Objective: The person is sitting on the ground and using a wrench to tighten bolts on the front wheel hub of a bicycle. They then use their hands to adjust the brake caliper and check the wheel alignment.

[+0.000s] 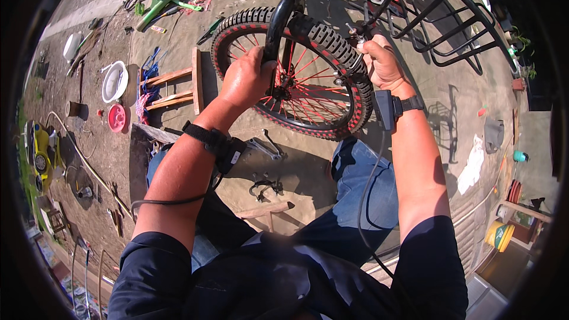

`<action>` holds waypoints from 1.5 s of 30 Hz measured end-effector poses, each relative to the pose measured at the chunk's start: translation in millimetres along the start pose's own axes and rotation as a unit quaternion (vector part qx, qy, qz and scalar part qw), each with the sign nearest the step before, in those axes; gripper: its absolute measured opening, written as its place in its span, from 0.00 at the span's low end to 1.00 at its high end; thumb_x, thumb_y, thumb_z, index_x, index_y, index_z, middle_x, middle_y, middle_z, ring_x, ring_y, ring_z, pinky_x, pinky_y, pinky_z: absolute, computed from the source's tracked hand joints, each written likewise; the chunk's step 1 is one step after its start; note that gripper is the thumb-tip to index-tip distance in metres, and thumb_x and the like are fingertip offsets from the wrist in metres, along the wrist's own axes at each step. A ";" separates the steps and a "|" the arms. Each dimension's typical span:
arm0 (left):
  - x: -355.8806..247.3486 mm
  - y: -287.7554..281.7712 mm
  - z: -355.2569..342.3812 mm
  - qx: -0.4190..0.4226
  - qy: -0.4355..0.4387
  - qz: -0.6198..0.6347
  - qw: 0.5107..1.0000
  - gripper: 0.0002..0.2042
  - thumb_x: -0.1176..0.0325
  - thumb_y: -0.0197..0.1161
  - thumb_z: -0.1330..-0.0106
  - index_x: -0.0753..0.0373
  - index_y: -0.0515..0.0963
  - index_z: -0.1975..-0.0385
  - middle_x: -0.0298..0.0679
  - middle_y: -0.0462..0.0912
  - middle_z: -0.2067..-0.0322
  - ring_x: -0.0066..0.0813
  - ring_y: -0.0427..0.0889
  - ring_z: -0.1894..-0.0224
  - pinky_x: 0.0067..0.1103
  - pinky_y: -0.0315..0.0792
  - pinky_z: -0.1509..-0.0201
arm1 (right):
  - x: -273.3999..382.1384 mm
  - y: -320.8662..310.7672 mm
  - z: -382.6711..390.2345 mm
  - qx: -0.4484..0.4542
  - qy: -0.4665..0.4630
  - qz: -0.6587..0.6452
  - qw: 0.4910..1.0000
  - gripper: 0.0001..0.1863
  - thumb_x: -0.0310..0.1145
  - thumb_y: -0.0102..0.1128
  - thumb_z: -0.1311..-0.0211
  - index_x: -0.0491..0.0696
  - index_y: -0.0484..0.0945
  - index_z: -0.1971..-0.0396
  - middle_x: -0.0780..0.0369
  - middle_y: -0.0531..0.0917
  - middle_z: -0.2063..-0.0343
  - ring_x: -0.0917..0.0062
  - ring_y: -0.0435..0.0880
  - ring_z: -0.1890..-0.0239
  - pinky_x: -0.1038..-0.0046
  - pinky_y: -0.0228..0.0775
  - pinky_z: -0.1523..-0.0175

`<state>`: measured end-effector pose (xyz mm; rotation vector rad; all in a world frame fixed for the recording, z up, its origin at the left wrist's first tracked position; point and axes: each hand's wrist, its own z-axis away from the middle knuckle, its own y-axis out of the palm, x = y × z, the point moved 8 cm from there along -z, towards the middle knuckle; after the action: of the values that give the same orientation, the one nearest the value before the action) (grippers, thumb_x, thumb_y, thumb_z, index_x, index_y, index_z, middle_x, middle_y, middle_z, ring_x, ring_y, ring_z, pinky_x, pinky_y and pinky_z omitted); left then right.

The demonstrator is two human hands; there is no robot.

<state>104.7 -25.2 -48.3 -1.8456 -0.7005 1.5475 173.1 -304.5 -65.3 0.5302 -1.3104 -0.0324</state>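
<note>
A bicycle wheel (363,104) with a knobby black tyre, red markings and red spokes stands tilted in front of me, set in a black fork (276,26). My left hand (246,80) is wrapped around the lower part of one fork leg, close to the hub. At the tyre's right side, my right hand (386,65) is closed beside a small metal part (358,37). What its fingers hold is hidden.
Wrenches (265,147) and a black brake caliper (265,188) lie on the ground between my legs. A wooden stool (197,80) lies to the left, near a white basin (114,82) and pink bowl (117,118). A black wire basket (456,24) rises at far right.
</note>
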 end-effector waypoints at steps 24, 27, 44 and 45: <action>39.6 -24.3 -4.0 -0.027 -0.118 0.051 0.991 0.17 0.64 0.57 0.29 0.69 0.74 0.46 0.58 0.84 0.57 0.56 0.82 0.51 0.37 0.73 0.47 | -19.5 106.1 63.7 -0.159 -0.049 0.095 0.982 0.36 0.42 0.79 0.46 0.42 0.65 0.48 0.60 0.74 0.56 0.75 0.78 0.58 0.72 0.73 0.48; 47.4 -22.3 -4.5 -0.047 -0.129 0.056 0.989 0.18 0.61 0.57 0.29 0.65 0.75 0.45 0.58 0.84 0.58 0.57 0.82 0.51 0.39 0.73 0.47 | -24.1 109.4 64.9 -0.194 -0.086 0.137 0.968 0.36 0.45 0.81 0.49 0.41 0.68 0.50 0.62 0.77 0.58 0.77 0.77 0.58 0.73 0.70 0.49; 6.1 -37.3 76.8 -0.003 -0.052 0.311 0.949 0.18 0.57 0.52 0.21 0.69 0.75 0.50 0.39 0.82 0.66 0.21 0.77 0.64 0.22 0.73 0.59 | -53.9 168.1 72.9 -0.166 -0.144 0.163 0.962 0.25 0.45 0.71 0.38 0.39 0.79 0.53 0.57 0.87 0.61 0.71 0.85 0.58 0.69 0.74 0.50; 10.9 -38.1 76.0 -0.001 -0.083 0.314 0.946 0.18 0.57 0.51 0.21 0.69 0.75 0.49 0.38 0.82 0.66 0.21 0.77 0.65 0.22 0.73 0.59 | -51.4 170.4 73.6 -0.146 -0.134 0.194 0.961 0.24 0.44 0.70 0.37 0.40 0.79 0.51 0.57 0.87 0.61 0.70 0.85 0.58 0.69 0.74 0.49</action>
<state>31.5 17.6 -36.0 -2.0745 -0.1718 2.1138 45.0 -164.1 -34.2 0.0097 -1.6236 0.0285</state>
